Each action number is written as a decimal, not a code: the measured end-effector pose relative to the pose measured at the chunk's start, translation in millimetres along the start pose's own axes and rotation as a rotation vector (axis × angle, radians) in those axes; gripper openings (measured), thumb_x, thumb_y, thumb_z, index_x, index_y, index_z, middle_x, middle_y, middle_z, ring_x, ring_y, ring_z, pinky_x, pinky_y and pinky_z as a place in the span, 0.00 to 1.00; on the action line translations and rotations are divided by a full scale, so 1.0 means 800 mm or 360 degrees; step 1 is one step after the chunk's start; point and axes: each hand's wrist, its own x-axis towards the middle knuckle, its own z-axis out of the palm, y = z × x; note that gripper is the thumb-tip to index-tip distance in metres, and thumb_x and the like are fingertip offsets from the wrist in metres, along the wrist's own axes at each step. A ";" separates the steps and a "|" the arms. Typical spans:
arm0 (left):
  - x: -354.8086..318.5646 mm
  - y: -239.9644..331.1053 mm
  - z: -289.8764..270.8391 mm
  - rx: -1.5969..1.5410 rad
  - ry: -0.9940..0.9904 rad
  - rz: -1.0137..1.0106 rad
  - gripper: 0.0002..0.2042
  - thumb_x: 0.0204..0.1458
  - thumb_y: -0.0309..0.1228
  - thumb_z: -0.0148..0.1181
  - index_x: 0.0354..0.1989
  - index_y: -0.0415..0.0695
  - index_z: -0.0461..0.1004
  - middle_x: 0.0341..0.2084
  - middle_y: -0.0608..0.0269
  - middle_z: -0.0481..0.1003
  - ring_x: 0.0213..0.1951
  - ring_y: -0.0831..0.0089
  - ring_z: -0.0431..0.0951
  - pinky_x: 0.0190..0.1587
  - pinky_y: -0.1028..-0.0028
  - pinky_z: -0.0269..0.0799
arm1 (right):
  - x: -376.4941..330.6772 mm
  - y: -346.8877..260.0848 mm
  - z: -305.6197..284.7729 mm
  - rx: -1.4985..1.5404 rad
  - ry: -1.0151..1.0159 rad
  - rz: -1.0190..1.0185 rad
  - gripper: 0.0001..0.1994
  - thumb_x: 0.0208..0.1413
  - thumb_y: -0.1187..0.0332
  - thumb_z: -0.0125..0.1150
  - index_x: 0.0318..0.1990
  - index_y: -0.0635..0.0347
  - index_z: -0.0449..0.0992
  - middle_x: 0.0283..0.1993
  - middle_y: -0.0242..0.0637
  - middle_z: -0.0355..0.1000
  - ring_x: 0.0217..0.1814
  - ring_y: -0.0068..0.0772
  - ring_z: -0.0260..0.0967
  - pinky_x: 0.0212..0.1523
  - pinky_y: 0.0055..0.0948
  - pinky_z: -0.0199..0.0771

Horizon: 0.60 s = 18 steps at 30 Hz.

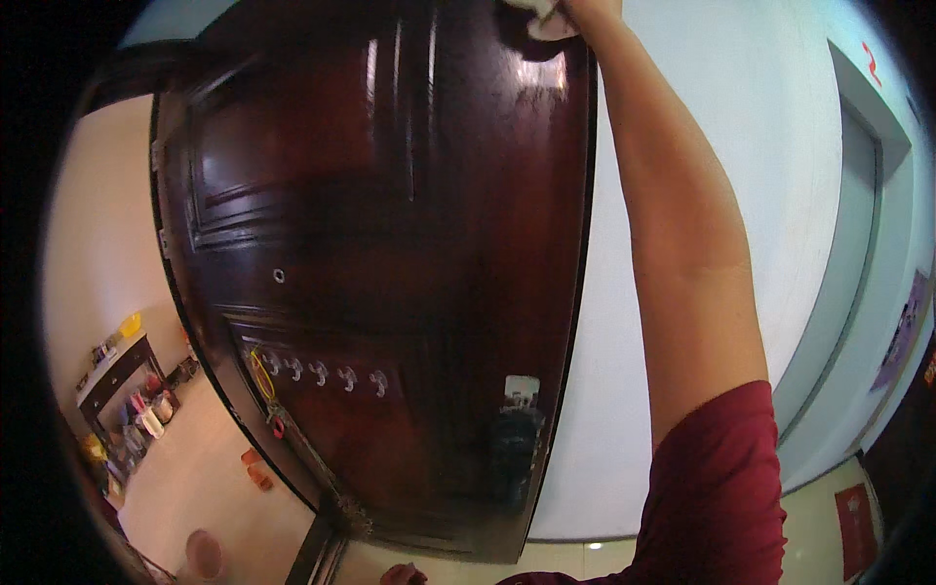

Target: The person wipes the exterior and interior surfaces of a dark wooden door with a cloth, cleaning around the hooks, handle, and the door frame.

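Observation:
My right arm, in a dark red sleeve, stretches up to the top of a dark brown panelled door (507,253). At the upper edge of the view my right hand (592,12), partly cut off, holds a whitish cloth (548,21) against the door's upper corner. A dark patch, perhaps shadow or reflection, lies just below the cloth. The door stands open and carries a row of clear hooks (322,373), a small round peephole (279,276) and a lock with a handle (517,429) near its edge. My left hand is out of view.
A long-handled duster or brush (317,458) hangs from a yellow loop on one hook. Through the doorway are a cluttered low table (117,375), orange slippers (256,470) and a bin (205,556). At right are a pale wall (604,419), a grey door (838,244) and a red mat (858,531).

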 end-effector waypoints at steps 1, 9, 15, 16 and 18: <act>0.002 -0.001 -0.001 -0.0165 -0.0044 -0.0015 0.19 0.56 0.30 0.52 0.15 0.48 0.54 0.12 0.68 0.51 0.16 0.77 0.49 0.21 0.71 0.51 | -0.002 0.023 0.009 0.0033 0.0087 -0.0089 0.28 0.54 0.49 0.53 0.52 0.67 0.68 0.51 0.54 0.68 0.55 0.52 0.64 0.52 0.41 0.65; 0.024 -0.021 -0.010 0.0122 0.0352 -0.0420 0.07 0.52 0.28 0.56 0.28 0.37 0.71 0.22 0.57 0.72 0.25 0.68 0.73 0.30 0.69 0.71 | -0.320 0.103 0.008 0.0307 0.0324 -0.0322 0.17 0.55 0.64 0.52 0.48 0.66 0.69 0.51 0.51 0.66 0.54 0.53 0.62 0.54 0.42 0.60; 0.028 -0.021 0.007 -0.0055 -0.0309 -0.0551 0.09 0.55 0.29 0.53 0.23 0.42 0.69 0.19 0.62 0.68 0.21 0.73 0.66 0.28 0.70 0.67 | -0.636 0.211 -0.059 0.0001 -0.0297 0.0162 0.20 0.52 0.68 0.56 0.52 0.65 0.65 0.50 0.51 0.66 0.53 0.49 0.62 0.54 0.42 0.60; 0.023 -0.007 0.035 -0.0109 -0.0429 -0.0517 0.11 0.57 0.29 0.52 0.21 0.45 0.69 0.17 0.64 0.67 0.19 0.74 0.63 0.26 0.69 0.66 | -0.683 0.247 -0.064 -0.0080 -0.0276 0.0082 0.21 0.51 0.68 0.57 0.52 0.65 0.65 0.50 0.50 0.66 0.53 0.48 0.62 0.54 0.40 0.60; 0.002 0.018 0.076 -0.0237 -0.0325 -0.0535 0.09 0.57 0.30 0.53 0.25 0.43 0.72 0.20 0.63 0.70 0.22 0.74 0.69 0.29 0.69 0.69 | -0.706 0.244 -0.085 0.0168 -0.0340 0.0468 0.21 0.51 0.68 0.57 0.53 0.64 0.65 0.53 0.49 0.64 0.57 0.45 0.60 0.57 0.36 0.58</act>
